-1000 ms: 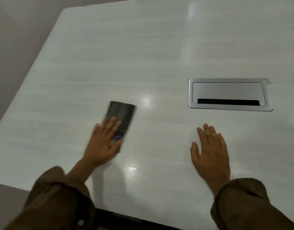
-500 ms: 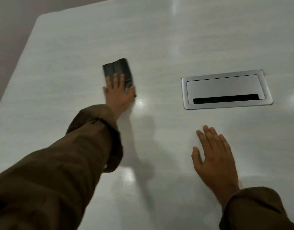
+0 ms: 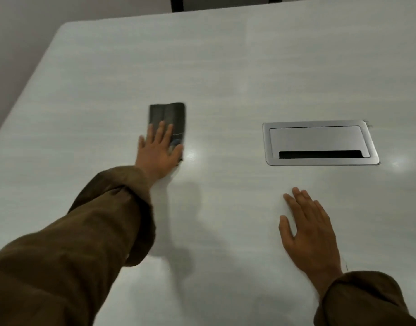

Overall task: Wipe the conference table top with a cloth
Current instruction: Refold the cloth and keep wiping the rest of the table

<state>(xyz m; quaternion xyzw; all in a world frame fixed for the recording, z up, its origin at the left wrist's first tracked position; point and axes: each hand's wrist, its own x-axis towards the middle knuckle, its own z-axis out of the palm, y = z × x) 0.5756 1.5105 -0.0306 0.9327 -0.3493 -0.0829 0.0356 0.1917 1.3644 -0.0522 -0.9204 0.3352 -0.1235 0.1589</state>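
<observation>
A plain grey wall stands behind, with a dark chair back at the far edge.

Both hands flat, fingers outstretched

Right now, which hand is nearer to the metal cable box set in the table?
The right hand is nearer: it lies flat on the table just in front of the cable box. The left hand presses the cloth farther away, to the box's left.

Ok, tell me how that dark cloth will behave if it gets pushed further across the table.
The dark cloth, folded flat under the left hand, looks soft, so it may bunch. The table looks glossy, so it should slide easily.
</observation>
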